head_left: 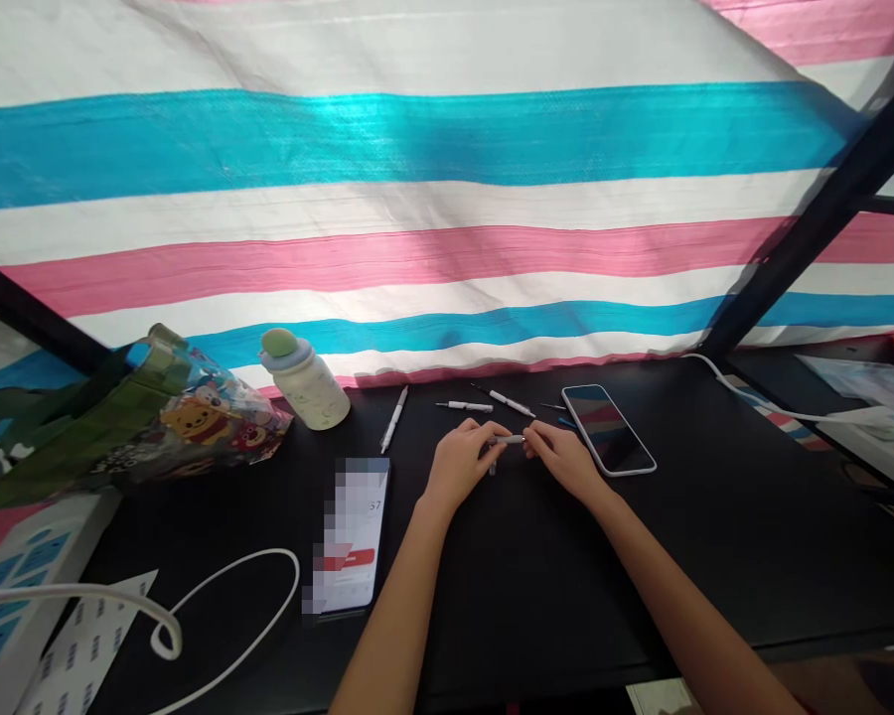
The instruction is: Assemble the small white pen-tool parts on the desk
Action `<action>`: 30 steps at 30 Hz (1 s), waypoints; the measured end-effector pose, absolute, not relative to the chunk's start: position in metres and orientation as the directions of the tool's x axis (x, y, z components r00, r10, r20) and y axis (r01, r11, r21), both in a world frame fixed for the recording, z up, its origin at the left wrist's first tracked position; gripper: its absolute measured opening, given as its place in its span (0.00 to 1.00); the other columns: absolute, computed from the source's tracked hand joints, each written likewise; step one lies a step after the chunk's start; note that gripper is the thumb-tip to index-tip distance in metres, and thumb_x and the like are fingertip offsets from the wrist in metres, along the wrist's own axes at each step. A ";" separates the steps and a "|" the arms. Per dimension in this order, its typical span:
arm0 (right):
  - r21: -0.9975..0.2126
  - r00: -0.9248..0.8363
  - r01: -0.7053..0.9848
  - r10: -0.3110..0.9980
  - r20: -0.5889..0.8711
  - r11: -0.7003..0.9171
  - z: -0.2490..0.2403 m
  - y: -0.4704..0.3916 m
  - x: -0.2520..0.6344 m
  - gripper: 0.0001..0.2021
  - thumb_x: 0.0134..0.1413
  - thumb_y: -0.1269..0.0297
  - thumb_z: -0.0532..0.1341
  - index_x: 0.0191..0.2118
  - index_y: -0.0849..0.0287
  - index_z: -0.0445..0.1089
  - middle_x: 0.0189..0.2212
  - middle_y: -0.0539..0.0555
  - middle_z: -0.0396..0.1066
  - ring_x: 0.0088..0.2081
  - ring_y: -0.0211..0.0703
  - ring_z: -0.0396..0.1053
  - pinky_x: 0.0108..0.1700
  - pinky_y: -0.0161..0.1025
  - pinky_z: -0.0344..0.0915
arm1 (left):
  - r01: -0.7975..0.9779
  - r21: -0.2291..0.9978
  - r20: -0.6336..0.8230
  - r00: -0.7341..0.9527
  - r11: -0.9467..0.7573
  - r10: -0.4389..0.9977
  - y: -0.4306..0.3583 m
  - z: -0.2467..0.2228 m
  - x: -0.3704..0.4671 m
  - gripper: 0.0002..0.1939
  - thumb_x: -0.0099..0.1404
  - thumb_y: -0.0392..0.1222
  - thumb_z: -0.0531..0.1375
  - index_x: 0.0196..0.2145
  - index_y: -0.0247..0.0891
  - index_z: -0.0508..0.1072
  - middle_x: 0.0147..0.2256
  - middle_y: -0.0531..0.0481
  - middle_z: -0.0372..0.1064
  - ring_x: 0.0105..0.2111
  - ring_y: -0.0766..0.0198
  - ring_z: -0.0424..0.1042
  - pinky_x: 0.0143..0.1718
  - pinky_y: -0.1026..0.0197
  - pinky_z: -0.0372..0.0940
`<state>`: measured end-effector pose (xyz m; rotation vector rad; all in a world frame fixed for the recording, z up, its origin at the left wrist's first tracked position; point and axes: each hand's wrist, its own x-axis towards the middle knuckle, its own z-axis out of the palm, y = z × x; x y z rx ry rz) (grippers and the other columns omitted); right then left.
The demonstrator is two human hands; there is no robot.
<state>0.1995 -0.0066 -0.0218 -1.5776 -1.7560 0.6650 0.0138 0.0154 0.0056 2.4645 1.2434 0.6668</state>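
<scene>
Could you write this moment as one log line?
left hand: holds gray pen piece; right hand: holds its other end; nearby: white pen, white-edged phone

A green-topped bottle (313, 390) stands beside a cartoon-printed bag (201, 422), before striped sheeting (432, 139).

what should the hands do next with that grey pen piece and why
Perhaps a gentle twist by the right hand while the left hand steadies the grey pen piece: both hands appear to pinch it near opposite ends, which would suit turning.
</scene>
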 end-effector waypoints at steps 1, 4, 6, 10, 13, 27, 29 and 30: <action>-0.766 -0.043 0.627 0.987 0.152 0.145 -0.023 -0.006 0.199 0.15 0.58 0.55 0.48 0.26 0.56 0.63 0.23 0.49 0.71 0.28 0.41 0.69 0.35 0.36 0.61 | 0.676 0.463 0.265 0.511 -0.573 0.818 0.015 0.006 0.014 0.10 0.64 0.44 0.53 0.42 0.48 0.70 0.31 0.55 0.65 0.34 0.67 0.68 0.35 0.66 0.59; -0.810 -0.068 0.556 0.982 0.177 0.184 -0.026 -0.005 0.199 0.12 0.57 0.55 0.49 0.31 0.56 0.63 0.24 0.49 0.71 0.29 0.41 0.68 0.34 0.36 0.61 | 0.675 0.487 0.258 0.496 -0.555 0.829 0.015 0.007 0.014 0.10 0.64 0.45 0.54 0.42 0.47 0.70 0.31 0.54 0.66 0.35 0.66 0.68 0.36 0.66 0.60; -0.825 -0.075 0.533 0.981 0.177 0.189 -0.027 -0.004 0.200 0.12 0.57 0.54 0.50 0.32 0.56 0.63 0.24 0.49 0.71 0.28 0.41 0.68 0.33 0.35 0.61 | 0.667 0.498 0.259 0.495 -0.554 0.829 0.015 0.007 0.013 0.10 0.63 0.44 0.55 0.42 0.47 0.70 0.32 0.54 0.66 0.35 0.67 0.68 0.36 0.66 0.60; -0.806 -0.070 0.564 0.983 0.170 0.180 -0.029 0.000 0.202 0.19 0.58 0.52 0.48 0.23 0.57 0.63 0.21 0.50 0.69 0.27 0.40 0.66 0.33 0.36 0.60 | 0.647 0.501 0.270 0.514 -0.575 0.814 0.015 0.003 0.015 0.09 0.61 0.42 0.57 0.41 0.47 0.71 0.32 0.55 0.64 0.32 0.68 0.68 0.35 0.66 0.61; -0.810 -0.062 0.560 0.984 0.167 0.173 -0.030 0.002 0.203 0.25 0.59 0.50 0.45 0.19 0.58 0.62 0.20 0.52 0.68 0.27 0.40 0.65 0.33 0.37 0.60 | 0.639 0.495 0.278 0.526 -0.589 0.804 0.014 0.001 0.017 0.10 0.60 0.41 0.58 0.41 0.48 0.71 0.32 0.56 0.64 0.33 0.68 0.68 0.35 0.67 0.61; -0.912 -0.171 0.344 0.970 0.175 0.225 -0.024 -0.003 0.198 0.15 0.57 0.50 0.50 0.32 0.57 0.60 0.22 0.49 0.67 0.28 0.40 0.67 0.35 0.37 0.64 | 0.642 0.503 0.289 0.506 -0.578 0.813 0.019 0.006 0.008 0.07 0.63 0.41 0.55 0.39 0.45 0.71 0.35 0.54 0.66 0.36 0.67 0.69 0.37 0.66 0.61; -0.897 -0.169 0.378 0.970 0.175 0.228 -0.024 -0.003 0.199 0.15 0.58 0.51 0.49 0.30 0.57 0.60 0.22 0.49 0.67 0.28 0.40 0.66 0.34 0.37 0.63 | 0.646 0.504 0.281 0.505 -0.574 0.816 0.018 0.007 0.009 0.07 0.63 0.41 0.55 0.39 0.45 0.71 0.35 0.54 0.66 0.36 0.67 0.69 0.37 0.66 0.61; -0.888 -0.167 0.396 0.970 0.178 0.232 -0.024 -0.003 0.199 0.15 0.58 0.51 0.48 0.29 0.57 0.60 0.22 0.49 0.67 0.28 0.40 0.66 0.34 0.37 0.62 | 0.646 0.505 0.279 0.505 -0.572 0.817 0.018 0.007 0.010 0.07 0.63 0.40 0.56 0.38 0.45 0.71 0.35 0.54 0.66 0.37 0.66 0.69 0.38 0.66 0.61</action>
